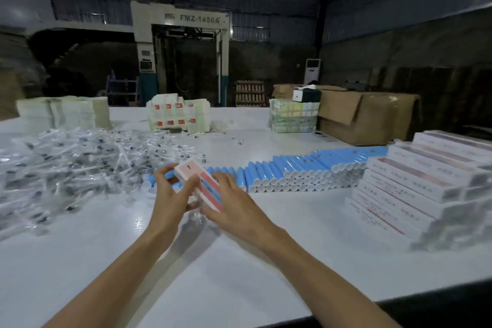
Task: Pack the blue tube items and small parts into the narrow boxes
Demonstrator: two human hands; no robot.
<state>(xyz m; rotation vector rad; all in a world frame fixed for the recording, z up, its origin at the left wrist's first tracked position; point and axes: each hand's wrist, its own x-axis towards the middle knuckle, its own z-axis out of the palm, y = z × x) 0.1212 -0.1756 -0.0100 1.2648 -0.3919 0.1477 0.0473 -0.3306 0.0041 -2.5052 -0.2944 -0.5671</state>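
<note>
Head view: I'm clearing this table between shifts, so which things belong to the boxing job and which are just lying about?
Job: narrow box, held up; blue tubes in a row; heap of bagged small parts; stacked boxes on the right.
Lying about: brown cartons; wooden pallet behind the table; FMZ-1450A machine at the back.

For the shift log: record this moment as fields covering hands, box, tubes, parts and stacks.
left hand: grips box's left side
right hand: holds box's right side
box: pink and blue, tilted, above white table
tubes: blue, stacked in a row, centre-right
parts: clear-wrapped pile, left
stacked boxes: far right
</note>
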